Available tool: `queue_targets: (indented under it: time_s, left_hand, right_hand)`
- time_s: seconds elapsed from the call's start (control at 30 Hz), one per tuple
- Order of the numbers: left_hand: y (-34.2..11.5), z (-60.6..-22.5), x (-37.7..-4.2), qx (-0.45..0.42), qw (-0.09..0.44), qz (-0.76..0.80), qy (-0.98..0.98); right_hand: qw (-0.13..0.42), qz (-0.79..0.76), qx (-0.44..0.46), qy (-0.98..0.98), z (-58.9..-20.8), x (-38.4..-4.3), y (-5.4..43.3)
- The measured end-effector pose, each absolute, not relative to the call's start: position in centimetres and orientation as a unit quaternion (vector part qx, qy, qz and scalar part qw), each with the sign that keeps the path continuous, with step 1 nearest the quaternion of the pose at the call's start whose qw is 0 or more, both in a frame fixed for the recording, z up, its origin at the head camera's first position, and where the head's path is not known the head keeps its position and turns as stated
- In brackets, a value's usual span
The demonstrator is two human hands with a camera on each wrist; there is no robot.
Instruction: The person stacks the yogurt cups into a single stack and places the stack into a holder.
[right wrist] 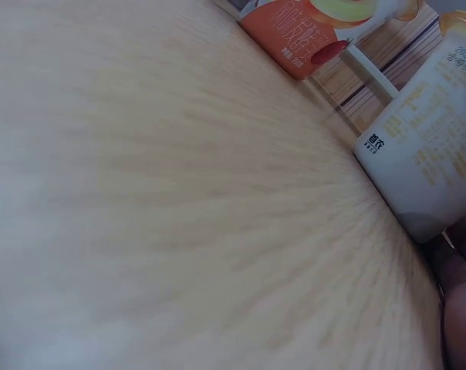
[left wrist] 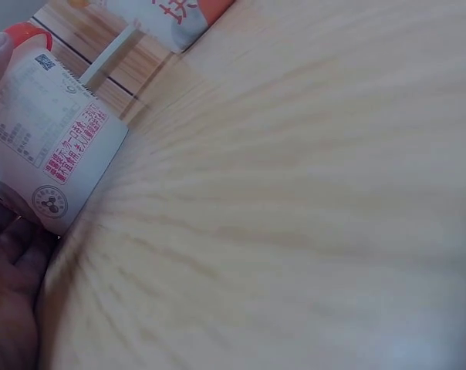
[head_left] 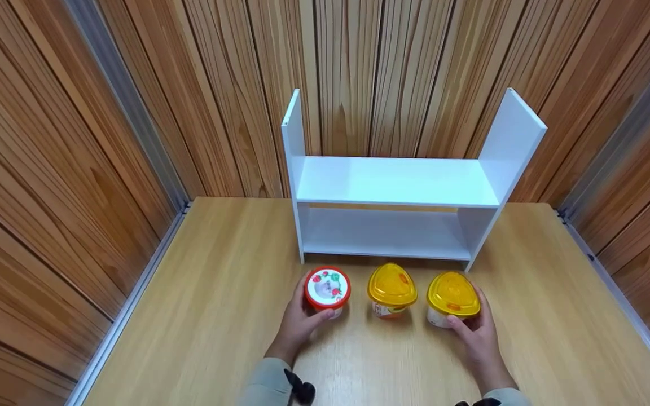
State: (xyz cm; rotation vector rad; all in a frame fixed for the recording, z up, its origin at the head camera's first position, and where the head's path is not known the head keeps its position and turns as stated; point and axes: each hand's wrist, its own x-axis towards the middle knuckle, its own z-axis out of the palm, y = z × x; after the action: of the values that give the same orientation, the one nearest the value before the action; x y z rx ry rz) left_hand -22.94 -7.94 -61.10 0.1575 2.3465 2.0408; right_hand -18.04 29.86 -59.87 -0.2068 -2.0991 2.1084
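My left hand (head_left: 295, 324) grips a cup with a red-rimmed white lid (head_left: 328, 287), thumb in front and fingers round its left side. Printed text and a small code mark that cup's white wall (left wrist: 59, 131) in the left wrist view, where its base is at the tabletop. On the right, my right hand (head_left: 482, 337) holds a yellow-lidded cup (head_left: 453, 294), its thumb on the near side. Its pale wall (right wrist: 430, 139) carries yellow print in the right wrist view. Between the two hands stands another yellow-lidded cup (head_left: 392, 285), untouched, with an orange-and-white wall (right wrist: 295, 35).
A white two-tier shelf (head_left: 398, 180) with tall side panels stands right behind the cups. Wood-panelled walls (head_left: 347, 73) with metal strips (head_left: 133, 321) along the edges enclose the wooden table (head_left: 212, 293) at the back and both sides.
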Motion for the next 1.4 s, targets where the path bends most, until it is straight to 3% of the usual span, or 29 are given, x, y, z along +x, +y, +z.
queue_targets:
  time_s: [1.0, 1.4]
  left_hand:
    - [-7.9, -60.6, -23.2, 0.066, 0.016, 0.657, 0.751]
    - [-9.6, -60.5, -23.1, 0.092, 0.049, 0.653, 0.750]
  right_hand:
    - [0.102, 0.699, -0.028, -0.707, -56.2, -19.2, 29.6]
    - [0.109, 0.705, -0.005, -0.701, -55.2, -19.1, 29.9]
